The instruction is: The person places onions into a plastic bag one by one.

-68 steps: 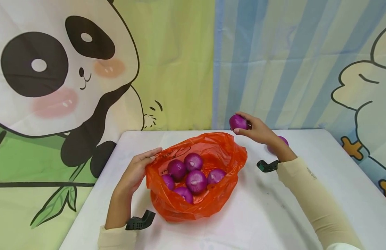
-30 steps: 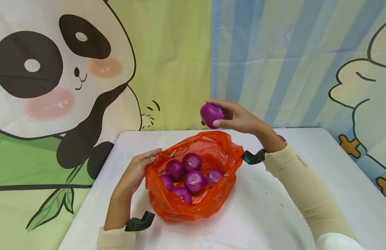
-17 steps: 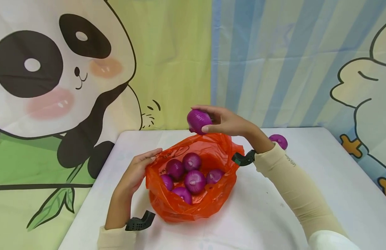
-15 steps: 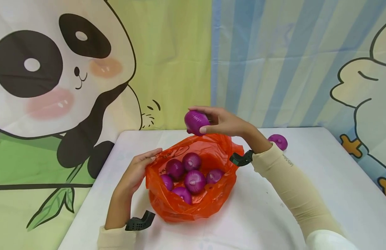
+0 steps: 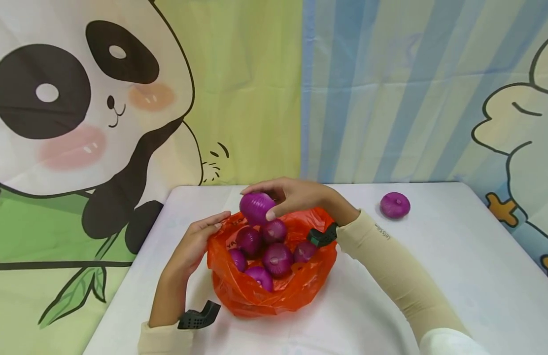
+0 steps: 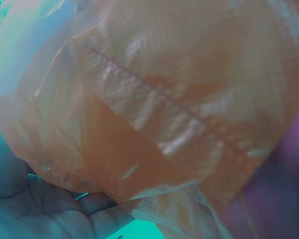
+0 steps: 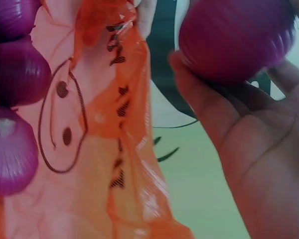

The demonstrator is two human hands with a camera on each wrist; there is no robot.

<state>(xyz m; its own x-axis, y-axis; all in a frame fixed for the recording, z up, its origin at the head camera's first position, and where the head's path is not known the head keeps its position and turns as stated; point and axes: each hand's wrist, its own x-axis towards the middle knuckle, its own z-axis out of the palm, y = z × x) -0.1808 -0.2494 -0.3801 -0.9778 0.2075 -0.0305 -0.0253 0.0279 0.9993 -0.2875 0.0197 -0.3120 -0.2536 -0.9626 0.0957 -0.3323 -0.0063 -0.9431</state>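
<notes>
A red plastic bag point(image 5: 252, 300) sits open on the table with several purple onions in it, one of them a front onion point(image 5: 277, 259). My left hand point(image 5: 189, 246) holds the bag's left rim between thumb and fingers. In the left wrist view, the bag film point(image 6: 159, 99) covers most of the picture, with part of the palm point(image 6: 50, 204) below. Over the back rim of the bag, my right hand point(image 5: 300, 195) grips another onion point(image 5: 254, 208) by thumb and fingertips. The right wrist view shows this onion point(image 7: 234, 40) beside the bag's printed wall point(image 7: 94, 164).
A lone purple onion point(image 5: 395, 205) lies at the back right of the white table point(image 5: 469, 256). Behind the table's far edge hangs a printed cloth point(image 5: 252, 98) with a panda, stripes and a white cartoon animal.
My right hand has carried its onion left and down from the back right to above the bag opening. The lone onion now shows fully. My left hand stays at the bag rim.
</notes>
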